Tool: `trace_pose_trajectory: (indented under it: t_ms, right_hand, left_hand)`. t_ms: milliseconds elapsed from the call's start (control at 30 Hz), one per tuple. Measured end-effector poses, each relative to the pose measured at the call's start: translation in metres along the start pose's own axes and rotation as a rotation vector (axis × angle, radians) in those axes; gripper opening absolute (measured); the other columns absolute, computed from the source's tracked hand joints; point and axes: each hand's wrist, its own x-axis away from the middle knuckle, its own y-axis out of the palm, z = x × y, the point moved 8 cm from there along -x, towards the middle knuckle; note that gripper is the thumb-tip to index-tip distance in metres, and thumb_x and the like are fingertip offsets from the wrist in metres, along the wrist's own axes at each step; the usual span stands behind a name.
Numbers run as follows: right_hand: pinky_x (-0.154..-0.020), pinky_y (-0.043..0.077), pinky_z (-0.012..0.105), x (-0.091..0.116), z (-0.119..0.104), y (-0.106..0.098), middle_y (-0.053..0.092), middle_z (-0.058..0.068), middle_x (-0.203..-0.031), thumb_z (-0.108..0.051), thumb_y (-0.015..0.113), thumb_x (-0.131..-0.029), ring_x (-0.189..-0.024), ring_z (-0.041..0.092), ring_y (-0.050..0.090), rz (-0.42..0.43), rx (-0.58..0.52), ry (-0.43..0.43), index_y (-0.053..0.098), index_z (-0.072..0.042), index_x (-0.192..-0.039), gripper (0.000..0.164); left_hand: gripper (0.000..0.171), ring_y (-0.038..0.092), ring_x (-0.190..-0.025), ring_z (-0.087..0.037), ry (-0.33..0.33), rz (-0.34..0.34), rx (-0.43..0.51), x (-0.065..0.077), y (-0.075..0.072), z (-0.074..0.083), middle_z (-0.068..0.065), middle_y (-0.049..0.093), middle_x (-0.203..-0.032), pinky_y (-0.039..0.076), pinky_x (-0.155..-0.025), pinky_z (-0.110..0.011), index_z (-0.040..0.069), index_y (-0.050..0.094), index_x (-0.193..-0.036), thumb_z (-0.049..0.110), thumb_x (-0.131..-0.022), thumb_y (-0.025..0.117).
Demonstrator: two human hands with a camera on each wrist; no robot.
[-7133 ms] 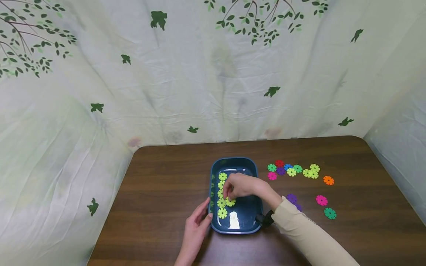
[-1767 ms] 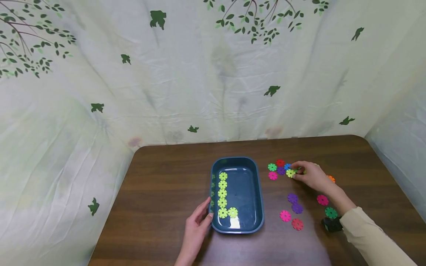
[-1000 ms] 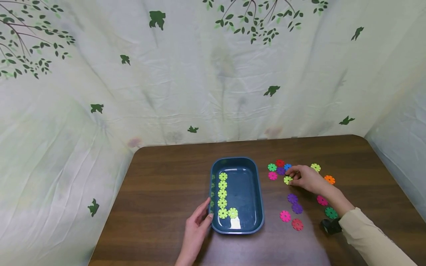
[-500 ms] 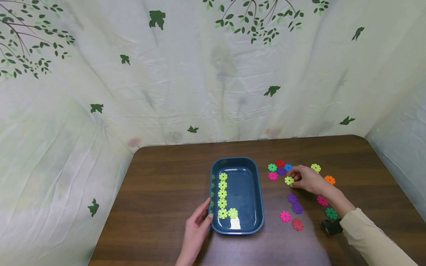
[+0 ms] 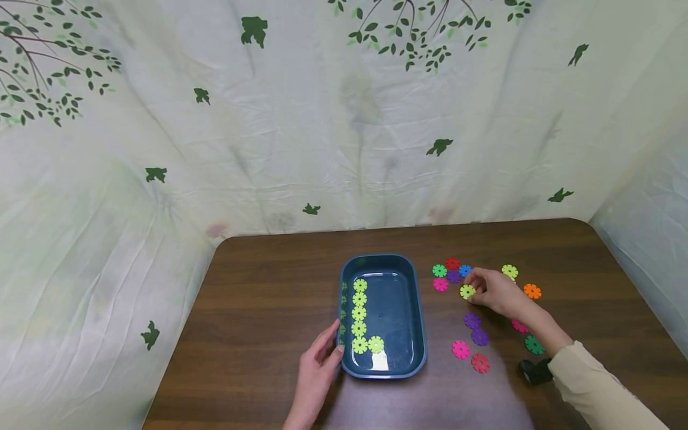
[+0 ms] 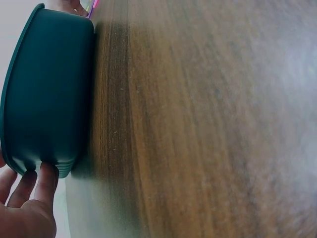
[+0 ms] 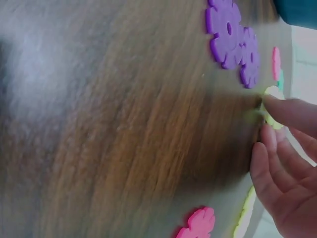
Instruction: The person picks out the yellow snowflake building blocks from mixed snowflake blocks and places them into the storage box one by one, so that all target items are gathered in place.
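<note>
My right hand (image 5: 497, 292) pinches a yellow-green interlocking disc (image 5: 467, 291) between thumb and fingers, low over the table right of the tray. In the right wrist view the thumb lies across the disc (image 7: 272, 119). My left hand (image 5: 316, 373) holds the blue tray (image 5: 421, 322) at its left side, thumb at the rim. The left wrist view shows the fingers (image 6: 47, 183) against the tray's outer wall. Inside the tray, several yellow-green discs (image 5: 359, 313) form a column along the left, with another disc (image 5: 376, 344) beside its near end.
Behind the right hand lies a cluster of mixed discs (image 5: 453, 276). Two purple discs (image 5: 476, 329), a pink disc (image 5: 460, 349) and a red disc (image 5: 481, 363) lie nearer. Farther right are yellow-green (image 5: 509, 272), orange (image 5: 532, 291) and green (image 5: 534, 344) discs; the hand partly covers others.
My right hand has left the tray, where a disc now sits beside the column's near end. It has drawn another yellow-green disc slightly nearer from the cluster. The left hand stays put.
</note>
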Motion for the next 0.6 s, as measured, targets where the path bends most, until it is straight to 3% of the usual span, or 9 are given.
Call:
trace_pose_trajectory:
  t_ms: [233,600]
  right_hand:
    - [-0.067,0.05,0.034,0.002,-0.006,-0.001,0.061,-0.001,-0.081,-0.002,0.072,-0.086,-0.074,0.018,0.056,0.017,-0.019,-0.006,0.066,-0.008,-0.096,0.012]
    - [-0.069,0.052,0.033,0.007,-0.014,0.003,0.063,-0.002,-0.083,-0.002,0.069,-0.089,-0.077,0.016,0.059,0.035,-0.008,-0.02,0.068,-0.01,-0.095,0.01]
  left_hand:
    - [0.046,0.049,-0.13,-0.028,0.019,0.006,0.001,0.0,0.0,0.0,-0.008,0.051,-0.144,0.042,-0.105,-0.036,0.016,0.059,-0.138,0.007,-0.093,0.065]
    - [0.046,0.048,-0.131,-0.028,0.016,0.0,0.01,0.001,0.0,0.0,-0.007,0.05,-0.145,0.041,-0.105,-0.036,0.017,0.059,-0.138,0.007,-0.093,0.065]
